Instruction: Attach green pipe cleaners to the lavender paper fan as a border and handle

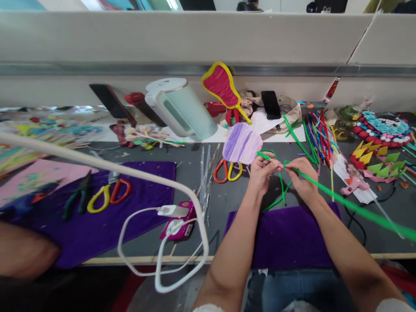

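My left hand (261, 171) is closed in a pinch on a green stem at the lower right edge of a purple-and-pink striped paddle-shaped piece (242, 144); the join is partly hidden by fingers. Close beside it, my right hand (304, 177) pinches a fuzzy green pipe cleaner (344, 201) that runs off to the right. The fingertips of both hands nearly meet at the green strand. Loose green pipe cleaners (278, 200) lie beneath them. A folded purple cloth (290, 240) spreads under my forearms, and orange-and-yellow-handled scissors (234, 171) lie below the striped piece.
Behind stand a pale kettle (185, 110), a yellow-edged red paddle (221, 86) and a phone (271, 105). Pipe cleaners (320, 134) and a pink glue gun (355, 184) lie right. A white cable (146, 177) loops left, near a power strip (178, 223), pliers (79, 195) and another person's arm (24, 251).
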Tool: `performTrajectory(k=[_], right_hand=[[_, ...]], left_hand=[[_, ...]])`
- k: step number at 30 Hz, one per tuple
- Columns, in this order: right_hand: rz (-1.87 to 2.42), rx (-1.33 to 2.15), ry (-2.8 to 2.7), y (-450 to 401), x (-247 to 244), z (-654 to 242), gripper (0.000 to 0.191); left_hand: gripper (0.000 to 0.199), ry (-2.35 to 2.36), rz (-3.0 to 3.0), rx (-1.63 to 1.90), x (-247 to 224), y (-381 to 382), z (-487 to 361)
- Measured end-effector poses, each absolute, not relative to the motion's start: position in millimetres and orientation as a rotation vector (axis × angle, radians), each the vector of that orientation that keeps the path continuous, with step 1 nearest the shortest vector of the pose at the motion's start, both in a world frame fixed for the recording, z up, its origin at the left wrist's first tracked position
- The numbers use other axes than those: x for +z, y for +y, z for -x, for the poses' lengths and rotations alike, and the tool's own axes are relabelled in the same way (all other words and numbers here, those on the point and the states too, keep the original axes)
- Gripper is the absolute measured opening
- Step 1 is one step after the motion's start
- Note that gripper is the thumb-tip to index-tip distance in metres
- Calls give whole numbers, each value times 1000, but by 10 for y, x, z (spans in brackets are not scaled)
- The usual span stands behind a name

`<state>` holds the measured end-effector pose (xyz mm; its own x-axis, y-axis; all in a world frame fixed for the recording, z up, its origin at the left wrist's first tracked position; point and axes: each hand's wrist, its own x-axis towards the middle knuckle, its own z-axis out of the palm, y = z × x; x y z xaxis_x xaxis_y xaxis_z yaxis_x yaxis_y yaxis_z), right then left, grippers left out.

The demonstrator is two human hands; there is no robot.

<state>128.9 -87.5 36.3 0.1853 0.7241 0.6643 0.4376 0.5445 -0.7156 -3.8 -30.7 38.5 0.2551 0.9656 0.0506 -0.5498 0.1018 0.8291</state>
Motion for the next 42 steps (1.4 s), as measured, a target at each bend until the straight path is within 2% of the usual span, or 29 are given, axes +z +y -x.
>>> performTrajectory(k=[5, 10, 13, 19, 22, 25, 31, 36, 42], right_hand=[[1088, 73, -1620, -872, 318, -1382, 18], [1103, 172, -1598, -864, 362, -1369, 9], [1164, 484, -1425, -848, 405, -1326, 9], [1026, 1473, -873, -803, 418, -1364, 27], [982, 1628, -781, -799, 415, -1385, 30], [1039, 1397, -933, -813, 417, -1366, 27], [1113, 525, -1592, -847, 392, -1366, 4], [1081, 2, -1811, -870, 366, -1398, 16], [1038, -378, -1903, -895, 379, -1414, 23]], left_hand=[[44, 595, -831, 1173, 389, -310, 46], [44, 594, -905, 1205, 386, -316, 56], [44, 619, -977, 1259, 389, -316, 72], [42, 644, -1070, 1284, 378, -333, 65], [39, 640, -1082, 1280, 375, -342, 49], [39, 659, -1034, 1290, 385, -332, 52], [40, 634, -869, 1213, 407, -284, 94], [44, 633, -800, 1085, 380, -279, 93], [45, 615, -770, 1073, 360, -292, 70]])
